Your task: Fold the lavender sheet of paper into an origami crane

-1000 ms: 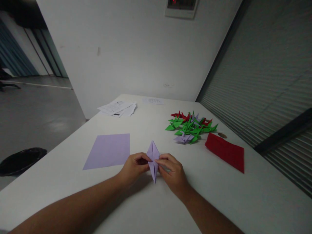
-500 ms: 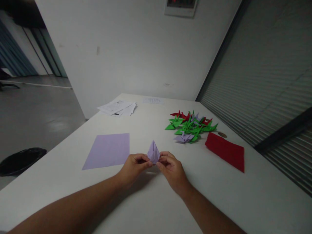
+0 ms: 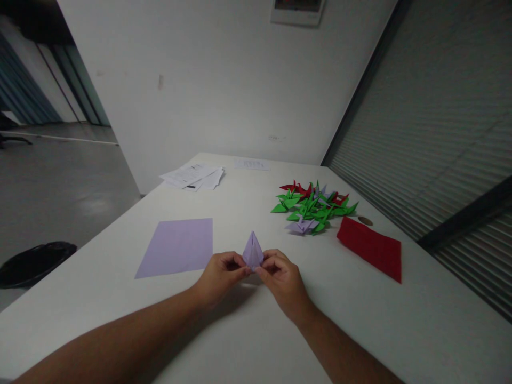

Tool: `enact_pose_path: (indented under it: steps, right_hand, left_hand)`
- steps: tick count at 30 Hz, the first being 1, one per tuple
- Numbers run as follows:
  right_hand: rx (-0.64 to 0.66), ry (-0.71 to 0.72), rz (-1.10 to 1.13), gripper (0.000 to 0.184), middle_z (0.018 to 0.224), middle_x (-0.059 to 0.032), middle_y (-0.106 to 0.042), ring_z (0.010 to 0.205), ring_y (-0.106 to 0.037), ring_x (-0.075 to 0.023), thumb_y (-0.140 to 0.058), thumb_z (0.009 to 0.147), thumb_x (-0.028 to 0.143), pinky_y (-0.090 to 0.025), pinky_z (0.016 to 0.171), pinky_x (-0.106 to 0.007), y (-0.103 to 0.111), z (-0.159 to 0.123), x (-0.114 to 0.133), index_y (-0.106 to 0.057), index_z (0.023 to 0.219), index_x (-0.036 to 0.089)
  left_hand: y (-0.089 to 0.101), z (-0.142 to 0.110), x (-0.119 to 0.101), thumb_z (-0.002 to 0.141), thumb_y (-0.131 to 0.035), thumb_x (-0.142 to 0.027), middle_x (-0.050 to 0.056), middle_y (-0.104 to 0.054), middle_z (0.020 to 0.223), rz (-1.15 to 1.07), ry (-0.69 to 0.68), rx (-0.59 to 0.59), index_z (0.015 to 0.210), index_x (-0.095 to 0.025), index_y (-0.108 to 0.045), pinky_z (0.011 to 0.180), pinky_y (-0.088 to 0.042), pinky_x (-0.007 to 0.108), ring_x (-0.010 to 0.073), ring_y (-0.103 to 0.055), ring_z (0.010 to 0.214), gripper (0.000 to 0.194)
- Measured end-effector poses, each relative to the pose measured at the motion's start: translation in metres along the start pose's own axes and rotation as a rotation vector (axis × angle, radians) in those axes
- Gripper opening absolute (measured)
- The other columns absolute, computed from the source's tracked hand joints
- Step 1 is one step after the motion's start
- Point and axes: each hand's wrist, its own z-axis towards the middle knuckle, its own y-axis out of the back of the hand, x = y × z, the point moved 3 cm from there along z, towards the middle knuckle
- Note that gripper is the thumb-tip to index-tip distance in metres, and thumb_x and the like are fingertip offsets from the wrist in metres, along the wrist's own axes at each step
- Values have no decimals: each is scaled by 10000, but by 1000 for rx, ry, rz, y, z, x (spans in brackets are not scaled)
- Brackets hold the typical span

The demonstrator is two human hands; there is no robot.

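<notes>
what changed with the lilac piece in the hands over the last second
The folded lilac paper was a long diamond with a tail pointing toward the person; that lower point has been folded up, leaving a short upright point. The left hand and right hand kept pinching its base. The flat lilac sheet, crane pile and red paper stayed put.

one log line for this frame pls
left hand pinching lilac fold | right hand pinching same | lilac sheet left | crane pile right

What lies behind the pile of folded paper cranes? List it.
Behind the pile of folded cranes only bare white table shows, up to the wall. Whatever lies beneath the pile is covered. A small brown disc sits beside it.
</notes>
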Motion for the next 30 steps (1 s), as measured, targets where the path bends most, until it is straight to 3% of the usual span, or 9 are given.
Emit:
enact_pose_path:
  steps: [8, 15, 21, 30]
  right_hand:
    - [-19, -3, 12, 184, 900, -55, -643, 896, -636, -217, -741, 815, 206, -489, 829, -349, -1, 0, -7, -623, 674, 207]
    - [-8, -45, 44, 227, 882, -52, -648, 867, -623, -211, -758, 820, 279, -494, 802, -337, -2, 0, -7, -606, 668, 206]
    - [-32, -200, 277, 321, 793, 3, -614, 734, -608, -174, -833, 757, 374, -518, 692, -302, -8, -2, -14, -557, 826, 226]
    - [-26, -258, 310, 403, 819, -1, -639, 751, -656, -180, -857, 732, 393, -554, 708, -312, -9, -3, -18, -543, 927, 233]
  left_hand:
    - [-2, -1, 1, 686, -880, -350, 33, -712, 679, 5, 5, -6, 687, -153, -666, 630, -448, 263, 148, -628, 641, 291]
    - [-2, -2, 1, 706, -868, -351, 47, -721, 717, -5, -5, -12, 714, -159, -620, 652, -459, 274, 165, -646, 680, 314]
    - [-2, -1, 1, 705, -870, -339, -29, -593, 640, -14, -51, -21, 699, -193, -481, 602, -414, 248, 131, -575, 622, 415]
    - [-3, 0, 0, 711, -862, -341, -70, -479, 615, -26, -84, 27, 666, -198, -400, 560, -329, 216, 81, -436, 572, 486]
